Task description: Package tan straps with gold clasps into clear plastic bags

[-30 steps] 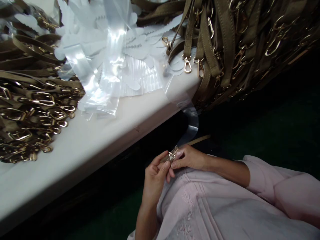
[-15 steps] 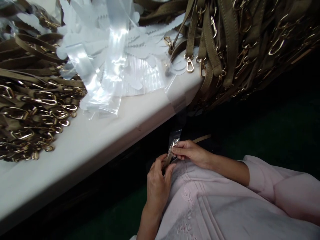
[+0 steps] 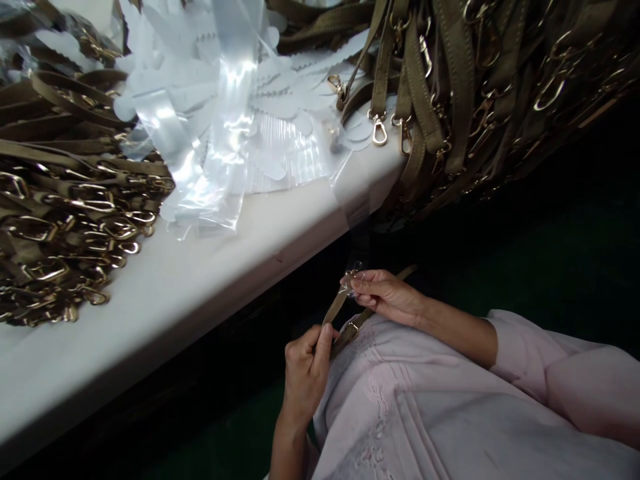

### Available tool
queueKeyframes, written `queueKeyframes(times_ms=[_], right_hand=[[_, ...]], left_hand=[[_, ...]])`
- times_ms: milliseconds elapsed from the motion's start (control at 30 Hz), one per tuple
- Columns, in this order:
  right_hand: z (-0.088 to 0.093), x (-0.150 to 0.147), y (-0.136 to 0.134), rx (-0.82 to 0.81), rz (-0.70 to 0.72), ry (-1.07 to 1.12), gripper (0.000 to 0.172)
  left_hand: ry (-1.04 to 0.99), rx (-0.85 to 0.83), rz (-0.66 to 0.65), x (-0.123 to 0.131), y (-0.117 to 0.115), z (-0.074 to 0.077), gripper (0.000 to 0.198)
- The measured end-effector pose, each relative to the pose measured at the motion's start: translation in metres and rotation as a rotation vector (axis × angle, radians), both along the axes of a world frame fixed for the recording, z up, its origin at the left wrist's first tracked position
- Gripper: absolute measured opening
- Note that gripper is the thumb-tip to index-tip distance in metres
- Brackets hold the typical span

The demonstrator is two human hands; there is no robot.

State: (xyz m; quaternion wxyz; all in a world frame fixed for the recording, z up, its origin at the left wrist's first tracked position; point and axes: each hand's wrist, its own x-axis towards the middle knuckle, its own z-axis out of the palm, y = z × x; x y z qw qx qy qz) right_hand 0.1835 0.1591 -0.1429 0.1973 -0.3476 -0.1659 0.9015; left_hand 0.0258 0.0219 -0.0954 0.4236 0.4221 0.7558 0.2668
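The white worktop [image 3: 165, 293] carries piled olive straps [image 3: 65, 200] and clear plastic sleeves [image 3: 220, 133]. Below the worktop edge, over the lap, the left hand [image 3: 305, 367] pinches an olive strap [image 3: 334, 312]. The right hand [image 3: 385, 297] grips the strap's clasp end [image 3: 353, 275], which is partly hidden by clear film.

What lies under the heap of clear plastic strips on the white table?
The clear plastic strips rest on the white table. At their edges, olive straps run beneath; how far is hidden.

White table [image 3: 200, 280], piled straps [image 3: 65, 200], plastic sleeves [image 3: 220, 120]
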Motion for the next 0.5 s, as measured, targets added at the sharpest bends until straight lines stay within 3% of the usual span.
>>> queueKeyframes(times_ms=[67,167,333,500], right_hand=[[0.000,0.004,0.006,-0.012,0.012,0.028,0.037],[-0.002,0.009,0.007,0.041,0.153,0.046,0.040],[-0.002,0.002,-0.007,0.127,0.314,0.086,0.041],[0.000,-0.003,-0.005,0.147,0.247,0.072,0.036]], left_hand=[[-0.060,-0.028,-0.021,0.000,0.002,0.003,0.041],[-0.104,-0.052,-0.047,-0.002,0.003,0.007,0.043],[-0.182,-0.029,-0.062,0.003,0.016,0.005,0.039],[-0.390,0.023,0.101,0.007,0.031,-0.010,0.030]])
